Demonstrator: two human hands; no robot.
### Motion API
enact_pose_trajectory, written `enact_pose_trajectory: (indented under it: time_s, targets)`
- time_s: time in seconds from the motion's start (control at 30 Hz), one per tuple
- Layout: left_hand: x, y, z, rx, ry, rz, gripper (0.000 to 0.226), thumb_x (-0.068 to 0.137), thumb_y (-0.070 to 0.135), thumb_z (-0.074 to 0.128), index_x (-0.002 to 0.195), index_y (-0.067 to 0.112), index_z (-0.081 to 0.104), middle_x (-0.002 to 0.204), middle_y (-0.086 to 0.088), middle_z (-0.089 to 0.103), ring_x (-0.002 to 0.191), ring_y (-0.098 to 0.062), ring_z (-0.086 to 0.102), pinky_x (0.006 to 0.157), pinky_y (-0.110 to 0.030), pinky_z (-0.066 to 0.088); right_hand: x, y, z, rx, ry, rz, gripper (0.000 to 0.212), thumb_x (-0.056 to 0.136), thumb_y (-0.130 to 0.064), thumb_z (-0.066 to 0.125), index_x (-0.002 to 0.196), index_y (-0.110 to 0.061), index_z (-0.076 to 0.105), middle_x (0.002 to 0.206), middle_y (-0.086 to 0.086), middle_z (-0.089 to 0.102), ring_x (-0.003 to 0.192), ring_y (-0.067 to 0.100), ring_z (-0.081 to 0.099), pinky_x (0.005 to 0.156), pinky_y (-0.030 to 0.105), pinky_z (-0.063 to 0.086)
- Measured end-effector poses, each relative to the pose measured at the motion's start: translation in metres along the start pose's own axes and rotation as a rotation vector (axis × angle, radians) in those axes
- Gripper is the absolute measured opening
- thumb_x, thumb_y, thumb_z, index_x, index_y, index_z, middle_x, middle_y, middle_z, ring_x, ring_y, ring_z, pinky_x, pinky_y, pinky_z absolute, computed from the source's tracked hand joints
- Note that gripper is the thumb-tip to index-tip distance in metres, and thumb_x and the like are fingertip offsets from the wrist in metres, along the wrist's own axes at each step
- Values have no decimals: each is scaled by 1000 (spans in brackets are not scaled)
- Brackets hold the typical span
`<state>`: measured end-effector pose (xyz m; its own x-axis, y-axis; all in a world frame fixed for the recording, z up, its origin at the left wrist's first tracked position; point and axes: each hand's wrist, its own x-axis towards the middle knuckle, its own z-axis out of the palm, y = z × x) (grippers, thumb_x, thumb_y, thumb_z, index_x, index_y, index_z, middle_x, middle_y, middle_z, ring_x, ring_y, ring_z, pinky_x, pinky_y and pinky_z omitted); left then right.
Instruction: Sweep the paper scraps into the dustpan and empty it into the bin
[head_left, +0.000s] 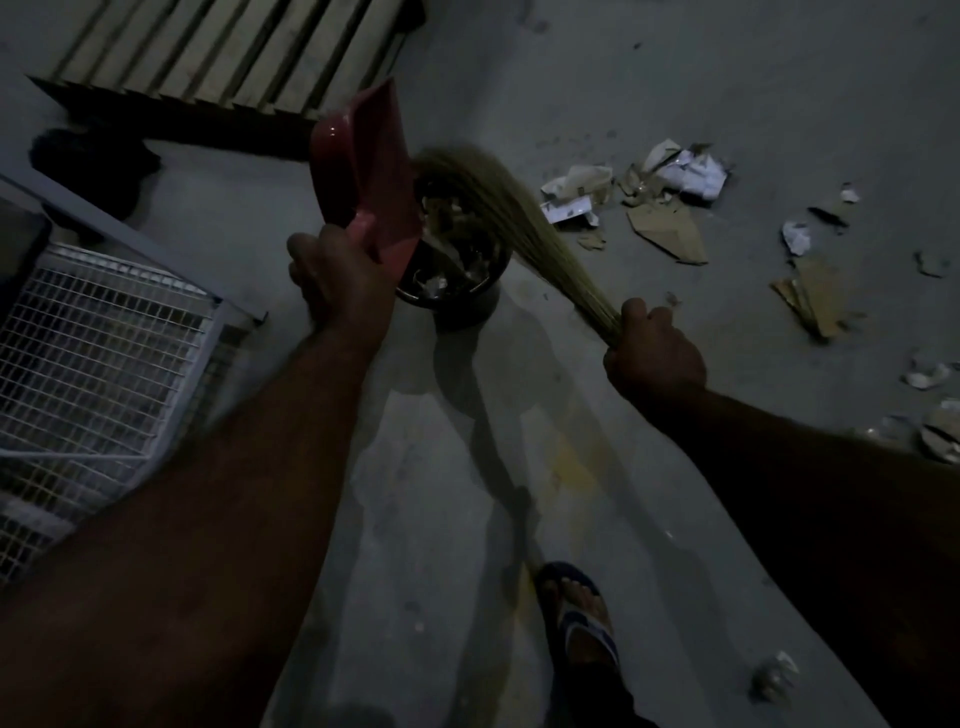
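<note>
Red plastic fills the left hand (337, 275), its fingers curled tight round the handle of a dustpan (363, 171) tipped steeply, mouth down, over a dark round bin (467, 306) standing on the concrete floor (675, 78). The right hand (654, 348) is clenched round the bound end of a straw broom (519, 208), whose bristles fan over the bin's far right rim, just beside the pan, apparently to brush the load out. Pale scraps show inside the bin. Further right, torn paper and cardboard scraps (670, 208) lie scattered across the floor, well apart from the bin, so the job looks only partly done. A wire cage (104, 338) stands at left, and a sandalled foot (576, 618) is planted near. The danger from here is spillage: a hard flick of the bristles could toss light paper over the rim, and a knock from pan or broom might topple the small bin.
</note>
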<state>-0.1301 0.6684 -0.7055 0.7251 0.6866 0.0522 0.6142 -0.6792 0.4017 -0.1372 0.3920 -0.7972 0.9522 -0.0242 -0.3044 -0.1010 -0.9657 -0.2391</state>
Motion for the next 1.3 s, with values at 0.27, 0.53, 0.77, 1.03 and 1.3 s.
enact_pose_trajectory:
  time_s: [0.27,0.53,0.77,1.03,1.3]
  targets:
    - [-26,-4,-29,-20,66,-75,31,89,13,53,118,3,57,126,-20,45,109,-41,53,93,-41,45,-27,33,-15,96,-32,-9,35,90,-29,63,115,-14,44,108,15,48,79,31,49,67,34,40]
    - [-143,-5,-33,-150,-153,-20,30,90,21,56,114,4,63,120,-21,55,94,-32,60,81,-30,46,-117,126,-35,260,-21,-2,42,88,-40,67,109,-11,45,100,14,54,79,28,51,65,31,38]
    - [-308,-23,-18,-523,-631,-200,12,90,19,56,96,8,57,88,-13,56,71,-22,56,62,-34,50,-231,236,-40,423,-124,206,42,91,-38,61,120,-9,53,107,15,61,99,33,60,71,30,37]
    - [-521,-85,26,-414,-979,-275,25,94,4,48,115,13,59,89,-13,54,62,-17,43,57,-26,38,-344,423,-4,318,-208,459,71,83,-74,52,123,-15,52,104,11,60,88,34,66,70,46,61]
    - [-693,-148,77,-265,-1028,-457,36,95,5,48,123,25,55,102,-7,60,77,-18,51,67,-27,45,-360,568,58,134,-361,326,51,96,-60,45,112,-12,45,110,19,63,90,37,65,73,43,56]
